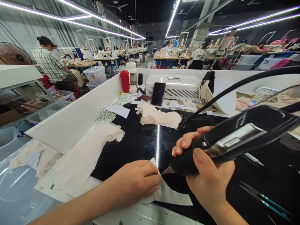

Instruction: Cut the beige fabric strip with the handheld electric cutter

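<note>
My left hand (134, 181) lies low in the middle with its fingers bent down onto a cream fabric piece (174, 195) at the table's near edge. The piece's narrow end pokes up beyond the fingertips, and its wider end stretches right. My right hand (211, 181) is wrapped round a black handheld electric tool (234, 140) with a silver lever and a thick cable. The tool's rounded end points left, above the black tabletop (138, 142) and a little right of the fabric. Its working tip is hard to make out.
A stack of cream pieces (160, 115) and a larger cream pile (82, 156) lie beyond and left. Pointed teal metal tweezers or snips (264, 198) lie at right. A phone (158, 93) leans on a white slotted box (173, 82). White walls (84, 106) border the table; cables (234, 86) arch overhead.
</note>
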The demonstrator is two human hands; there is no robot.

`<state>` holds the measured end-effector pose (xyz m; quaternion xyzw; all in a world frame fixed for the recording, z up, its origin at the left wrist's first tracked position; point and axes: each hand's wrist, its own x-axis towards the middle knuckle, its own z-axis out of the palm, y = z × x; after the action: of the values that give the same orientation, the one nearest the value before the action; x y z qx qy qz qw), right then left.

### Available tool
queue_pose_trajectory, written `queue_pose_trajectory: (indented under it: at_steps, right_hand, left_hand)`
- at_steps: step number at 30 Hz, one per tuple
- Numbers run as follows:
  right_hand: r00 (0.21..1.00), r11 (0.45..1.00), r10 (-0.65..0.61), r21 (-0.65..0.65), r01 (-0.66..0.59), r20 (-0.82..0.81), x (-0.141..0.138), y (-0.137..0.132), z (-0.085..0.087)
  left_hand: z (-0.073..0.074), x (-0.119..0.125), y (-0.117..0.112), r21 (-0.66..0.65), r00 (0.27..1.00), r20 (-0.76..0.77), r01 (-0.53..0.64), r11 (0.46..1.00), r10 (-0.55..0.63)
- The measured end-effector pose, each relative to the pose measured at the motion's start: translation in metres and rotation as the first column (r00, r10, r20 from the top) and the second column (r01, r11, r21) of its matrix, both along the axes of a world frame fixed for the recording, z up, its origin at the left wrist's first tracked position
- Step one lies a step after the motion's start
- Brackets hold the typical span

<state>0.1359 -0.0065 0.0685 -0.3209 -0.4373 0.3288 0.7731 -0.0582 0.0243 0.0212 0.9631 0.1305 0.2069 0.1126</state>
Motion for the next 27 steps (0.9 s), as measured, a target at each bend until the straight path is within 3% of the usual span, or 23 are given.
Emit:
queue_pose_trajectory:
  at_steps: [14,27]
  right_hand:
    - [1.0,1.0,0.018,-0.005,-0.018,0.012,-0.007,-0.004,-0.004]
    - [1.0,1.0,0.022,-0.009,-0.022,0.0,-0.006,-0.011,-0.004]
  left_hand:
    - [0.003,-0.003,-0.007,0.143,1.0,0.001,-0.024,0.989,0.024]
    - [0.001,-0.008,-0.008,0.122,0.999,-0.028,-0.031,0.992,0.035]
